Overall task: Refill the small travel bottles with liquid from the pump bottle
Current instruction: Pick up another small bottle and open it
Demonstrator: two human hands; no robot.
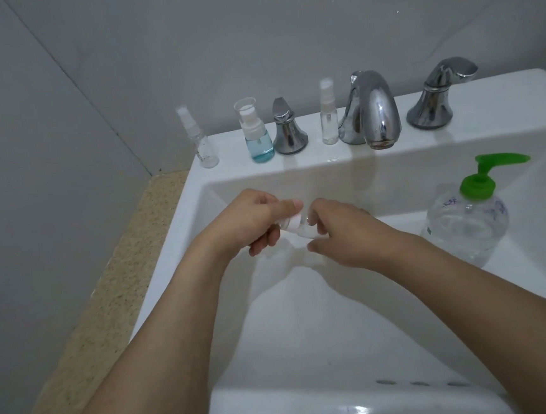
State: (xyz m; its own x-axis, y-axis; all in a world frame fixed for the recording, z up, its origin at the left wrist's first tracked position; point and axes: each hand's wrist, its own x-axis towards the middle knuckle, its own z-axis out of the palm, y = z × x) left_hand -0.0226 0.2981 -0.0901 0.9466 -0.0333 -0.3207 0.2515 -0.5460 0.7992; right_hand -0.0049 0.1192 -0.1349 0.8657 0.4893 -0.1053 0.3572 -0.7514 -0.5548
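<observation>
From the head camera, both hands meet over the white sink basin [275,322] at the centre of the frame. The left hand [253,218] curls its fingers and thumb round a small clear travel bottle [295,226], held tilted; the right hand [340,234] pinches the same bottle's other end with curled fingers. Blur hides which end is the cap.

At the right of the frame a clear pump bottle [468,226] with a green pump head stands on the sink's right ledge, well apart from the hands.

Along the back ledge, in the upper middle, stand from left to right: an empty clear spray bottle [198,139], a spray bottle of blue liquid [257,132], a chrome tap handle [288,128], a slim clear spray bottle [328,112], the chrome spout [369,111] and a second chrome handle [438,93].

A speckled beige counter [100,288] borders the sink on the left.
</observation>
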